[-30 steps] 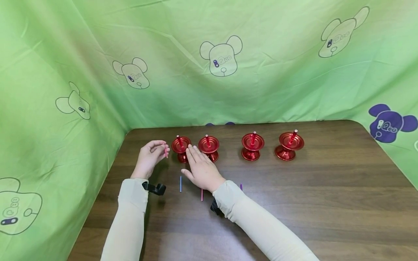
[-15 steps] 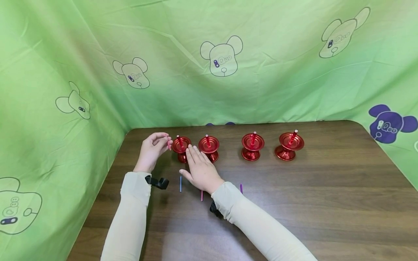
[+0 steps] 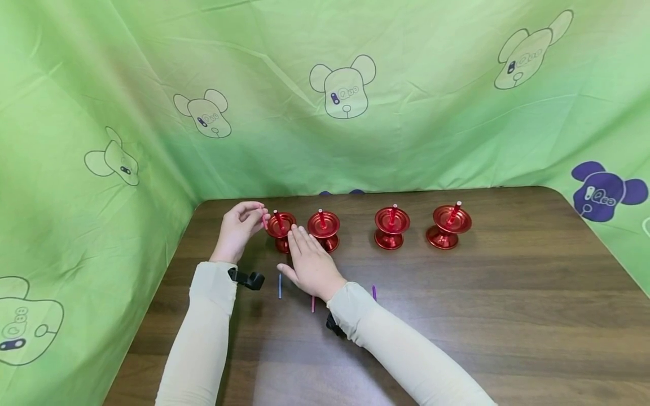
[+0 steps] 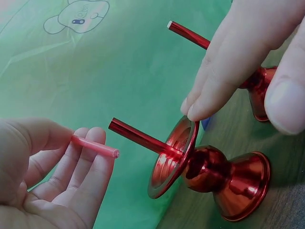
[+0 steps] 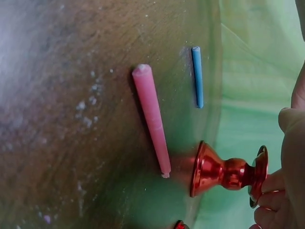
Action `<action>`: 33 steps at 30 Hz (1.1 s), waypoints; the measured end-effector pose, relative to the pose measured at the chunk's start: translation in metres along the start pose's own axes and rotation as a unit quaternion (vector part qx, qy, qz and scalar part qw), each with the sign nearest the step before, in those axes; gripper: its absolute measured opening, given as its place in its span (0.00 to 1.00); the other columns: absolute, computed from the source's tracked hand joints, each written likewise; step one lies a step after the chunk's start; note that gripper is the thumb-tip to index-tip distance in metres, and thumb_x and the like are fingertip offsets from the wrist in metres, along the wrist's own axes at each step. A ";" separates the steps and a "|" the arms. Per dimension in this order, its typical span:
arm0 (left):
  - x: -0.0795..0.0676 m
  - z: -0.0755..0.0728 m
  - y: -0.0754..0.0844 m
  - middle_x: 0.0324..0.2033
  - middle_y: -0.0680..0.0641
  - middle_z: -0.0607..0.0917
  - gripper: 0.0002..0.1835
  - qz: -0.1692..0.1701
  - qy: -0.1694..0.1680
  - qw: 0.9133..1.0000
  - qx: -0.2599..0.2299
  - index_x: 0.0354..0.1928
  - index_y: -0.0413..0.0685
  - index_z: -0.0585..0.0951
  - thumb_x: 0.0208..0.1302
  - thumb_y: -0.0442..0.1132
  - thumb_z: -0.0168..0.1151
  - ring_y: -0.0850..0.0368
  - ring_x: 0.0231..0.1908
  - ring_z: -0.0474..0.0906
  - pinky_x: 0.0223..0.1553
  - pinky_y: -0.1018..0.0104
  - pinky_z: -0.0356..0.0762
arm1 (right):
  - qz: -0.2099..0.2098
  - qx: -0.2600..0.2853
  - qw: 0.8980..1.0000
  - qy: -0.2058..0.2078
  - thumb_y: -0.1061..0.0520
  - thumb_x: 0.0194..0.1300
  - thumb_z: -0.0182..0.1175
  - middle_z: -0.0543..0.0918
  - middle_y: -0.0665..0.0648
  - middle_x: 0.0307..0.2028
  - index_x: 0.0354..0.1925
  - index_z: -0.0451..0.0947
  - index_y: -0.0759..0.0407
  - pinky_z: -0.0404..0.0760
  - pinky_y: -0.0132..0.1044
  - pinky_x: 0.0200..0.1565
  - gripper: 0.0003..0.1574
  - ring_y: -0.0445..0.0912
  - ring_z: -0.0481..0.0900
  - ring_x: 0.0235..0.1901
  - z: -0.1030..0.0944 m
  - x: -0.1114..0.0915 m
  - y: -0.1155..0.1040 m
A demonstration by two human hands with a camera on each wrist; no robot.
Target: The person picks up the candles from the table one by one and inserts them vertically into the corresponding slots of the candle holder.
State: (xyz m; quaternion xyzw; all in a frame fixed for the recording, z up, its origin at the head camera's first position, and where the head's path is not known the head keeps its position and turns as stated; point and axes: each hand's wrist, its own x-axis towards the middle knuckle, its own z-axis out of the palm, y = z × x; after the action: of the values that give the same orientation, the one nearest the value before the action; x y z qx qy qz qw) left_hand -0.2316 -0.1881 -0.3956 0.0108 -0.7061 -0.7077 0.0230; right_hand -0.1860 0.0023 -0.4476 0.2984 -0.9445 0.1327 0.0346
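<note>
My left hand (image 3: 236,228) pinches a thin pink candle (image 4: 95,145) between thumb and fingers, beside the leftmost red metal candle holder (image 4: 206,169). That holder stands upright on the table, a slim red tube rising from its dish. In the left wrist view the candle's free end points toward the tube's top, with a gap between them. With fingers straight, my right hand (image 3: 313,265) rests its fingertips on the dish rim of this same holder. The hand partly hides the second red candle holder (image 3: 324,223) in the head view.
Two more red candle holders, the third (image 3: 392,225) and the fourth (image 3: 449,225), stand farther right. On the wooden table (image 3: 508,316) lie a blue candle (image 5: 198,77), another pink candle (image 5: 152,119) and a purple one (image 3: 374,292). A green printed cloth (image 3: 406,141) hangs behind.
My left hand has moved up and slightly right, bringing the pink candle closer to the leftmost holder's tube. The right hand has hardly moved.
</note>
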 end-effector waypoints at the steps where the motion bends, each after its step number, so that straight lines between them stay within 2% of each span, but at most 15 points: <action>1: 0.001 0.000 0.000 0.46 0.37 0.83 0.11 0.001 0.001 1.000 -0.001 0.54 0.32 0.76 0.76 0.32 0.55 0.59 0.43 0.85 0.48 0.69 0.83 | -0.001 -0.001 1.000 0.001 0.34 0.78 0.47 0.52 0.64 0.79 0.77 0.52 0.68 0.49 0.44 0.77 0.49 0.56 0.50 0.78 0.000 0.000 0.000; 8: 0.004 0.002 0.002 0.39 0.49 0.85 0.11 0.020 0.009 1.000 -0.019 0.53 0.31 0.76 0.75 0.31 0.56 0.61 0.40 0.85 0.48 0.70 0.83 | -0.004 -0.018 1.000 -0.001 0.34 0.78 0.47 0.52 0.64 0.78 0.77 0.52 0.67 0.49 0.44 0.77 0.49 0.55 0.49 0.78 -0.001 0.000 -0.002; 19: 0.006 0.004 0.008 0.41 0.48 0.85 0.10 0.031 0.003 0.999 -0.012 0.53 0.34 0.77 0.75 0.32 0.57 0.57 0.44 0.85 0.50 0.68 0.82 | 0.004 -0.048 0.999 0.000 0.34 0.77 0.47 0.53 0.64 0.78 0.77 0.53 0.67 0.48 0.45 0.77 0.49 0.55 0.49 0.78 0.001 0.000 -0.003; 24: 0.008 0.004 0.009 0.42 0.48 0.85 0.09 0.053 0.006 0.998 -0.012 0.52 0.36 0.78 0.75 0.33 0.58 0.56 0.46 0.85 0.52 0.67 0.82 | 0.001 -0.057 0.998 0.004 0.34 0.77 0.47 0.54 0.64 0.78 0.77 0.54 0.67 0.48 0.45 0.77 0.49 0.55 0.50 0.78 0.002 0.001 -0.003; 33: 0.011 0.010 0.009 0.41 0.50 0.84 0.17 0.089 0.002 0.995 -0.040 0.57 0.24 0.73 0.74 0.31 0.58 0.60 0.43 0.84 0.53 0.68 0.81 | 0.001 -0.058 0.998 0.005 0.33 0.77 0.46 0.54 0.64 0.78 0.77 0.54 0.67 0.47 0.45 0.77 0.49 0.54 0.50 0.78 0.002 0.000 -0.003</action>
State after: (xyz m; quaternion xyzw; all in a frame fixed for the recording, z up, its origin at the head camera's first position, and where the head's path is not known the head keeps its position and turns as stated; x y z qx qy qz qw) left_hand -0.2432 -0.1791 -0.3867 -0.0514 -0.6751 -0.7306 0.0878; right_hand -0.1841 -0.0006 -0.4493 0.2943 -0.9507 0.0798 0.0564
